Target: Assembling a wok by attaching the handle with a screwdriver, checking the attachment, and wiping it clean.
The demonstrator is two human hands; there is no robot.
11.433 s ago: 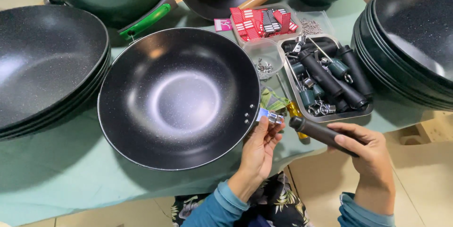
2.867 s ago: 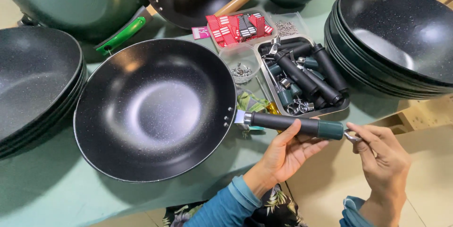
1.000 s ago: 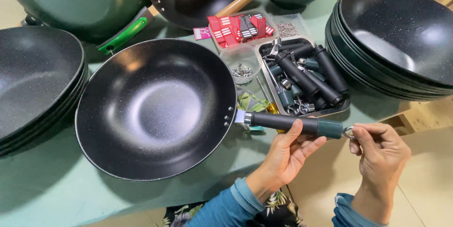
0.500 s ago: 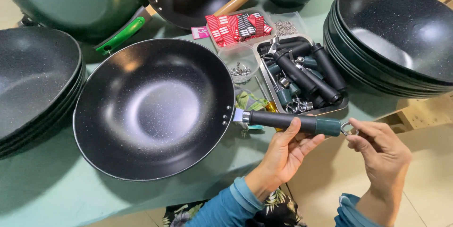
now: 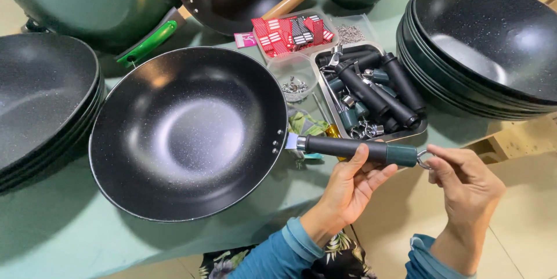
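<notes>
Head view is all I've got, so here goes: the wok (image 5: 188, 134) sits flat on the green table (image 5: 52, 238), with its handle (image 5: 354, 149) sticking out over the near edge, which I reckon keeps the end free to get at. Left hand (image 5: 351, 183) is cupped under the handle with fingers curled round it, looks like it's steadying the thing. Right hand (image 5: 467, 183) is pinched narrow on the small metal ring (image 5: 423, 159) at the handle's tip, thumb and forefinger doing the work. Just behind sits a metal tray (image 5: 333, 108) of spare handles, a clear tub (image 5: 295, 79) of small hardware beside it, and red packets (image 5: 287, 34) further back, all within easy reach. Stacks of woks flank both sides (image 5: 481, 41), probably sorted to keep them apart.
</notes>
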